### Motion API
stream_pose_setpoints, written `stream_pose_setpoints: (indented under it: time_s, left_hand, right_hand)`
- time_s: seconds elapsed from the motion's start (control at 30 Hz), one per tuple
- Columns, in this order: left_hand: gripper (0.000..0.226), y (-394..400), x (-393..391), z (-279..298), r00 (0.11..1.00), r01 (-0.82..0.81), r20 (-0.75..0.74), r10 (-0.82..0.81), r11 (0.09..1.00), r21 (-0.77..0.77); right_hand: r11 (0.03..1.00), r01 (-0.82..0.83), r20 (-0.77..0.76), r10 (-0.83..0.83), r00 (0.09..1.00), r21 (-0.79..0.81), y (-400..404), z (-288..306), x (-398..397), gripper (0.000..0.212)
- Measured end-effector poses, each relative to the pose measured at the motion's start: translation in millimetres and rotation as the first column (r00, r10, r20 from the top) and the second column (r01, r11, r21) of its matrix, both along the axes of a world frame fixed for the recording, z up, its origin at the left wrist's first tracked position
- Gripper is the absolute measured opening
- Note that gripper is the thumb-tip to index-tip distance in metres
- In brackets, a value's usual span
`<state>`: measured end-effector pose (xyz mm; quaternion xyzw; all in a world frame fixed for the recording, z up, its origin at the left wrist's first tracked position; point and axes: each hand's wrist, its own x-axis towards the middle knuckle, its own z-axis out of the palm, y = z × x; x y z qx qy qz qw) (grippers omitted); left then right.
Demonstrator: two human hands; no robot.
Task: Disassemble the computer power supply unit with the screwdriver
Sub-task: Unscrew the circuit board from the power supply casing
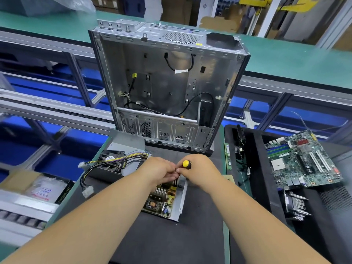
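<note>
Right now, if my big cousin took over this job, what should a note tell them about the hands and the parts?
Right hand grips the yellow-capped screwdriver, held upright over the far end of the circuit board.
Left hand pinches at the shaft beside it, steadying.
The board sits in its metal tray on the black mat.
Done: the cover with fan and its wire bundle lie off to the left.
Left: free the board from the tray; which screws remain is hidden by the hands.
</note>
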<state>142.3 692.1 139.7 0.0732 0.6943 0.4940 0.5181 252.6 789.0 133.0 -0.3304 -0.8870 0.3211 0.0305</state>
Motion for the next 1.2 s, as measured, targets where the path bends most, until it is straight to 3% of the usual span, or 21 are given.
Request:
stream_pose_setpoints:
  time_s: [0.2,0.47,0.7,0.77,0.87,0.93,1.1,1.2]
  left_hand:
    - [0.015,-5.9,-5.9,-15.3,0.982,0.12,-0.158,-0.106,0.989,0.084]
    - [0.015,-6.2,-6.5,-24.3,0.939,0.15,-0.333,-0.082,0.972,0.181]
    - [0.02,-7.9,-5.8,-34.1,0.828,0.264,-0.547,-0.122,0.946,0.189]
    - [0.026,-9.6,-5.5,-36.1,0.727,0.339,-0.668,-0.16,0.929,0.146]
    - [0.032,-13.6,-5.0,-37.3,0.401,0.453,-0.895,-0.196,0.891,0.008]
    - [0.032,-14.8,-4.2,-37.0,0.235,0.491,-0.959,-0.161,0.871,-0.026]
    - [0.016,-14.2,-6.2,-36.6,0.019,0.537,-0.997,-0.072,0.842,-0.05]
    - [0.02,-14.8,-6.6,-34.5,-0.045,0.546,-0.998,-0.049,0.835,-0.065]
  right_hand:
    - [0.991,0.002,-0.027,-0.006,1.0,-0.135,7.6,9.5,-1.9,0.011]
    - [0.958,-0.013,-0.073,-0.008,0.997,-0.288,17.6,13.5,0.6,0.01]
    - [0.917,-0.045,-0.074,0.017,0.997,-0.396,28.0,13.3,0.9,0.008]
    - [0.916,-0.05,-0.052,0.032,0.998,-0.398,30.7,13.9,0.7,0.011]
    - [0.919,-0.056,-0.014,0.055,0.998,-0.389,34.2,14.9,-0.9,0.015]
    - [0.913,-0.036,-0.002,0.039,0.999,-0.407,36.2,14.9,-1.4,0.018]
    - [0.921,-0.014,0.02,0.023,1.0,-0.389,38.0,12.3,-2.8,0.017]
    - [0.932,-0.007,0.034,0.02,0.999,-0.363,37.3,11.3,-6.9,0.016]
